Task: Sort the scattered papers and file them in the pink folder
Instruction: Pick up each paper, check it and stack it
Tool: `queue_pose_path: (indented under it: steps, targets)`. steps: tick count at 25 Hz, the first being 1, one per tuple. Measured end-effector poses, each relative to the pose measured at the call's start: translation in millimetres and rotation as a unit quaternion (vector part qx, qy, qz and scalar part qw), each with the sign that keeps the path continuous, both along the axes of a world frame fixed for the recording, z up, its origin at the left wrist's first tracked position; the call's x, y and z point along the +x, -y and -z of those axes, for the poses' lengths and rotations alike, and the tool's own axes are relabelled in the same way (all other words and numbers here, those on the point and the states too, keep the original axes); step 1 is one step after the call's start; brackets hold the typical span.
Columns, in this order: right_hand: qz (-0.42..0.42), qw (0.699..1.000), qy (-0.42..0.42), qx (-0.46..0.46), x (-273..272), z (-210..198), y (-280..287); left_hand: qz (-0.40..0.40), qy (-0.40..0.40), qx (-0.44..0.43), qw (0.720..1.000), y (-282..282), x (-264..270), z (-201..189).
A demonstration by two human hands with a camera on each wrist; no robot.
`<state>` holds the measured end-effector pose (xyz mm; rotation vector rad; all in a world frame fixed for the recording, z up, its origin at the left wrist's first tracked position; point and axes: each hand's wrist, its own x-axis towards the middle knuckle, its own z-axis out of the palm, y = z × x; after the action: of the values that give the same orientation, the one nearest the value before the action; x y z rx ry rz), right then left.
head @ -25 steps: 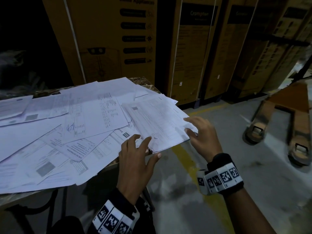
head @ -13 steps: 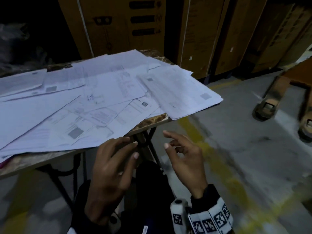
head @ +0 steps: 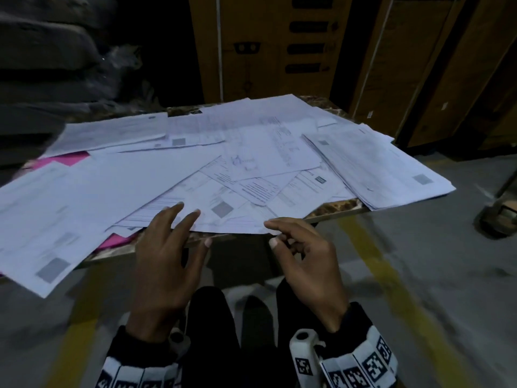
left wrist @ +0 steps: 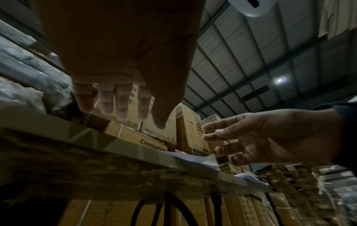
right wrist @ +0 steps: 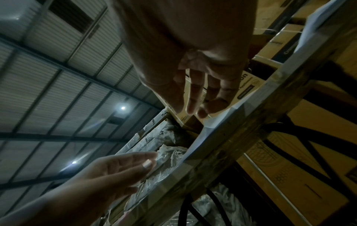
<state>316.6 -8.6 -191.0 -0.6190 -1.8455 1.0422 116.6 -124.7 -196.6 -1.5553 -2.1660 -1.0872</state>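
Note:
Scattered white papers (head: 195, 169) cover the table (head: 335, 206), with a thicker stack (head: 377, 169) at its right end. The pink folder (head: 67, 161) lies under them, showing at the far left and again at the front edge. My left hand (head: 167, 256) is at the front edge, fingers straight, its fingertips (head: 181, 206) lying on a sheet. My right hand (head: 305, 256) hovers beside it with loosely bent fingers near a paper corner and holds nothing. The left wrist view shows the left hand (left wrist: 123, 99) above the table edge; the right wrist view shows the right hand (right wrist: 193, 91) by the paper's edge.
Tall cardboard boxes (head: 265, 46) stand behind the table and dark wrapped bundles (head: 50, 65) lie at the back left. A pallet-jack wheel (head: 498, 217) sits on the floor at the right. A yellow line (head: 391, 275) runs across the concrete floor.
Both hands left the right-hand stack, dropped below the table edge, then rose to the front edge. The left fingertips now lie on a sheet. My view swung left, bringing the pink folder in.

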Motion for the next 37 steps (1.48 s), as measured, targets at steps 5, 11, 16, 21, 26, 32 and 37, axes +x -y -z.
queue_pose_path:
  steps: [5,11,16,21,26,32,37]
  targets:
    - [-0.003,0.997,0.024,0.079,-32.3,-13.8,-1.3,-0.061,-0.019,0.013,0.998,18.0,-33.6,6.9]
    - [-0.037,0.989,0.059,0.134,-72.2,-2.6,10.3,-0.187,-0.021,0.048,0.981,53.7,-63.5,10.0]
    - [-0.072,0.985,0.061,0.146,-109.4,-5.4,15.4,-0.157,0.024,0.011,0.987,58.3,-94.0,8.0]
    - [-0.081,0.980,0.076,0.165,-125.8,4.9,13.8,-0.130,0.099,-0.046,0.985,42.1,-105.7,7.5]
    - [-0.098,0.992,0.042,0.065,-120.1,7.5,-0.8,-0.117,0.031,0.022,0.992,37.9,-101.7,8.6]
    - [-0.156,0.987,-0.010,-0.030,-115.1,1.2,-0.9,-0.041,0.001,0.058,0.997,38.5,-84.2,14.3]
    - [-0.192,0.981,0.019,-0.027,-110.7,-5.3,-4.7,0.003,-0.088,0.038,0.995,43.5,-81.5,16.3]
